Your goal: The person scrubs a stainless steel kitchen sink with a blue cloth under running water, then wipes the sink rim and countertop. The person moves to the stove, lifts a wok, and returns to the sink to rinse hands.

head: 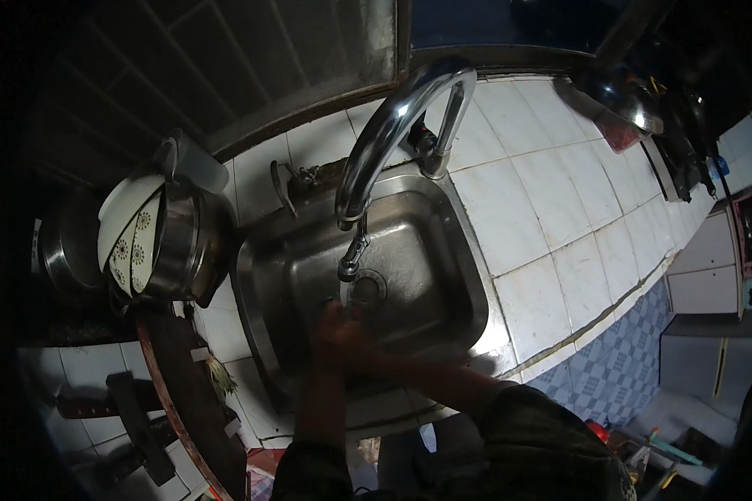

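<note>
Over the near left part of the steel sink, my left hand and my right hand are pressed together. They sit under a thin stream of water that falls from a small chrome tap. The light is dim and the hands overlap, so I cannot make out the fingers or whether anything is between them. Just beyond the hands lies the round drain. A large curved chrome spout arches above the sink.
Left of the sink stand stacked metal pots with patterned bowls in them. A knife lies at the lower left. White tiled counter runs rightward to a wok-like metal pan. A dark window frame borders the back.
</note>
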{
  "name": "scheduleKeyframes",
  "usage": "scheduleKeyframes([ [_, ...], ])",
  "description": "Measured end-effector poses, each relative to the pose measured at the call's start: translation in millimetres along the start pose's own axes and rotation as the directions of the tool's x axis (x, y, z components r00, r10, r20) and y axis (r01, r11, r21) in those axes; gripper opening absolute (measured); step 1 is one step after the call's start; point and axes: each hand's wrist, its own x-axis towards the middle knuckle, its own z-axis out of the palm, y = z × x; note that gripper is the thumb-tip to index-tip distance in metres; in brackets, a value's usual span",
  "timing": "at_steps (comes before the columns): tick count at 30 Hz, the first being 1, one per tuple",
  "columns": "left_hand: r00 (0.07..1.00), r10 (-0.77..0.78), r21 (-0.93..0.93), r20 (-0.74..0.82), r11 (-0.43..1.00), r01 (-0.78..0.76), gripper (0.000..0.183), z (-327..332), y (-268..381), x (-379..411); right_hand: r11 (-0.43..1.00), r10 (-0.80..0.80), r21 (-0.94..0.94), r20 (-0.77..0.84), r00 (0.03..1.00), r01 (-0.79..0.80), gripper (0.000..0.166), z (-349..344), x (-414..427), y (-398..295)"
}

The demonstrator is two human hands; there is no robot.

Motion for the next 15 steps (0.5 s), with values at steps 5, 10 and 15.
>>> scheduleKeyframes([
  [5,1.0,0.001,0.054,0.003,0.999,-0.001,0.032,15.5,10.6,12.8,0.601,0.389,-0.512,-0.483,0.784,-0.614,0.024,49.6,31.3,4.7],
  [10,0.999,0.031,0.13,-0.037,0.991,-0.026,0.029,9.1,20.0,22.5,0.888,0.453,-0.206,0.24,0.859,-0.411,0.022,7.6,59.2,73.9],
  [15,0.983,-0.059,0.169,-0.174,0.982,0.088,0.027,13.1,15.8,18.0,0.898,0.431,-0.166,0.137,0.892,-0.408,0.018,-55.5,67.6,80.2],
])
